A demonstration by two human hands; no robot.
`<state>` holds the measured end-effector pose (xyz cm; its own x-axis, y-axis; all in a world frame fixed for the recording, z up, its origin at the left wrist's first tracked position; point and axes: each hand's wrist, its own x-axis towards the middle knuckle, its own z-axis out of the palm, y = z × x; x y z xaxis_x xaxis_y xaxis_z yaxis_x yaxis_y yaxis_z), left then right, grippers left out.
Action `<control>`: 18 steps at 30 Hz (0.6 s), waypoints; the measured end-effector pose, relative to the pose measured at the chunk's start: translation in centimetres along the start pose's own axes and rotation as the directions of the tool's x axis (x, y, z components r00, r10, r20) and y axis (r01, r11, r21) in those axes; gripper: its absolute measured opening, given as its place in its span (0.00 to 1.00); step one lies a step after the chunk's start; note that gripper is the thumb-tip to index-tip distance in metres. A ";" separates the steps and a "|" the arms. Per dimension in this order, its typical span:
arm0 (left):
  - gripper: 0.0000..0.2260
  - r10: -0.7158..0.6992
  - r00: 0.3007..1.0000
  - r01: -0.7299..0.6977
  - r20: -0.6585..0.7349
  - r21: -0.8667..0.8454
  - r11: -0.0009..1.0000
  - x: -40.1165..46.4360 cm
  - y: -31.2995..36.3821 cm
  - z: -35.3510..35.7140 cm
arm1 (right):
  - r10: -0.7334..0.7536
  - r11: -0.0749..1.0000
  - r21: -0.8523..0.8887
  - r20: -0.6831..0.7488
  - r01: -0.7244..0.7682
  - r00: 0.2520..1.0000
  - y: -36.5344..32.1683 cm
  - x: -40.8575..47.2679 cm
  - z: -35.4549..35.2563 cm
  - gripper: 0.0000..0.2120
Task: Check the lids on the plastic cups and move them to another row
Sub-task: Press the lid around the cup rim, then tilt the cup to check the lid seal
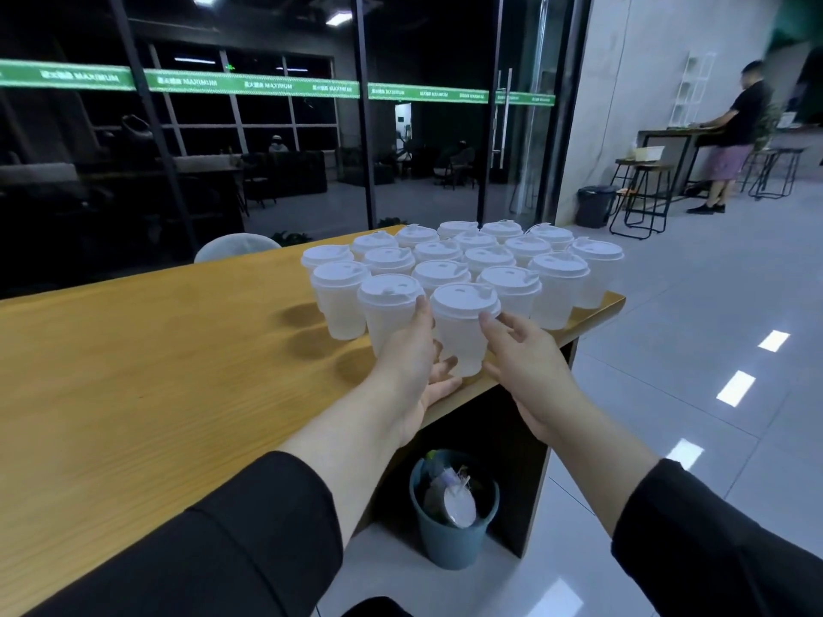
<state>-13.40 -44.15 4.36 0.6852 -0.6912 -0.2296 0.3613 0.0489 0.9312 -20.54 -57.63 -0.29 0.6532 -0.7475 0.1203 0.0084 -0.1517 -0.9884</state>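
Your left hand (412, 362) wraps the nearest cup (463, 331) from its left side, thumb up by the lid (464, 300), fingers curled under near the base. Your right hand (530, 371) sits open just beside its right side, fingertips near the wall. Cup stands at the surface (156, 371) near edge, front of the cluster of lidded cups (458, 260). Step looks like lid check on this one; next, press the lid rim, then shift it to the other row.

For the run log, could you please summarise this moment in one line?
stage: handling nearest cup | left hand: holds it | right hand: open, fingertips touching | lid: on
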 end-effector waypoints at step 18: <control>0.23 0.419 0.685 -0.256 -0.596 0.341 0.905 -13.2 8.0 -23.9 | -0.259 0.961 0.194 0.381 0.197 0.888 -11.8 -11.2 21.9 0.12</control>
<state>-4.43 -17.35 8.07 0.9977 -0.0234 0.0637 -0.0643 -0.0241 0.9976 -11.37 -33.30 8.01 0.8663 -0.3778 0.3269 0.2832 -0.1678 -0.9443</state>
